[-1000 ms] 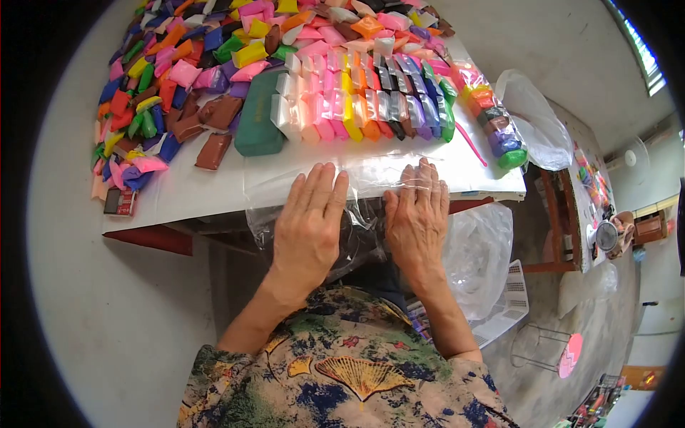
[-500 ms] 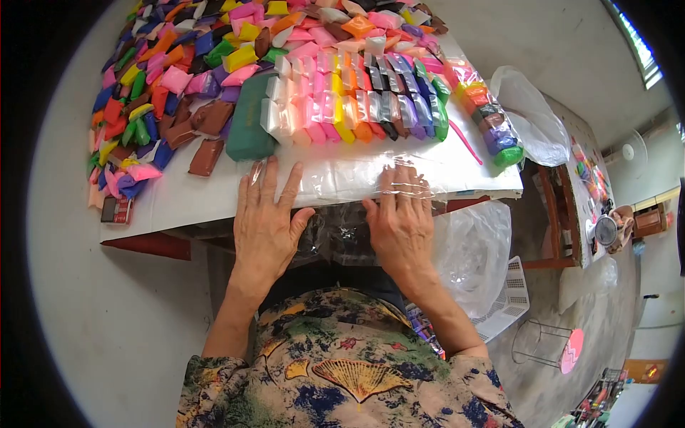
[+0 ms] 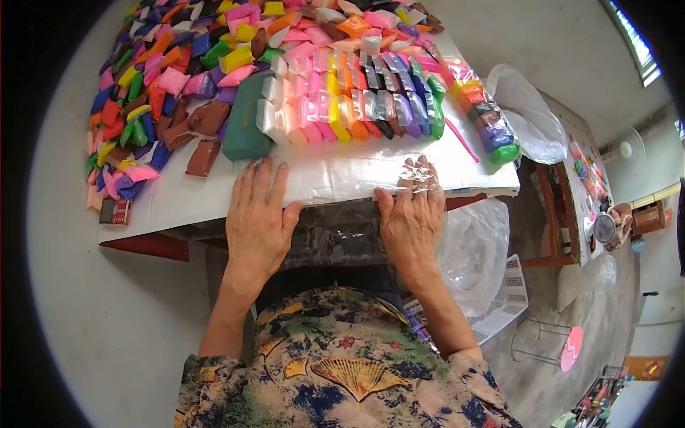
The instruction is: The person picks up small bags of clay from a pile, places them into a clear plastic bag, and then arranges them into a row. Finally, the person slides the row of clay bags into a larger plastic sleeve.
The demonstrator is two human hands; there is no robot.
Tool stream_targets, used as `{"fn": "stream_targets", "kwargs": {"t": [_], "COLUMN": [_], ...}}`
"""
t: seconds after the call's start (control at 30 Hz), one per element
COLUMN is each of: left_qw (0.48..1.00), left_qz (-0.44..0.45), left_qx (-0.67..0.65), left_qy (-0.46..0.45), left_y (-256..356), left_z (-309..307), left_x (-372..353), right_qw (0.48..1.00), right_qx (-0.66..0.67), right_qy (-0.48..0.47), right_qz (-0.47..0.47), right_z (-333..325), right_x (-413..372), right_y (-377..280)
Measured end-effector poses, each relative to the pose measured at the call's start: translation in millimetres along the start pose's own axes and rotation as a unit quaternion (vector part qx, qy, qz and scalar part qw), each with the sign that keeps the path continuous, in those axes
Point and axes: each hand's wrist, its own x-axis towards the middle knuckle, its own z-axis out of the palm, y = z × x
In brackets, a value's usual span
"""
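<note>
At the table's near edge my left hand (image 3: 258, 214) lies flat, fingers stretched out, just below a dark green block (image 3: 248, 120). My right hand (image 3: 412, 217) also lies flat at the edge, its fingertips on clear plastic film (image 3: 335, 173) that is spread over the white tabletop. Beyond the film, small wrapped packets (image 3: 351, 100) in several colours stand in neat rows, from white and pink through yellow and orange to black, purple and green. What the packets contain cannot be made out.
A big pile of loose coloured packets (image 3: 168, 78) covers the table's back and left. To the right lie a filled clear sleeve (image 3: 491, 118), a pink strip (image 3: 462, 140) and a plastic bag (image 3: 524, 118). A white basket (image 3: 503, 307) and a stool (image 3: 571, 348) stand below.
My right hand has shifted right along the edge and my left hand slightly left, so they are farther apart. The film hanging between them has moved.
</note>
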Motion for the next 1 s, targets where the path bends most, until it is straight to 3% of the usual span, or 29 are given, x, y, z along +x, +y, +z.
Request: {"fn": "stream_targets", "kwargs": {"t": [0.4,0.63,0.77,1.0], "left_qw": [0.991,0.995,0.996,0.98], "left_qz": [0.067,0.071,0.054,0.136], "left_qx": [-0.115,-0.067,-0.066,-0.143], "left_qy": [0.022,-0.022,0.009,0.037], "left_y": [51,41,50,81], "left_z": [9,25,26,38], "left_x": [13,19,21,43], "right_qw": [0.999,0.999,0.999,0.999], "right_qx": [0.007,0.027,0.011,0.026], "right_qy": [-0.008,-0.014,-0.011,-0.01], "right_qz": [-0.039,-0.037,-0.034,-0.044], "right_z": [-1,-2,-1,-2], "right_x": [4,4,5,3], "right_y": [-7,6,1,4]}}
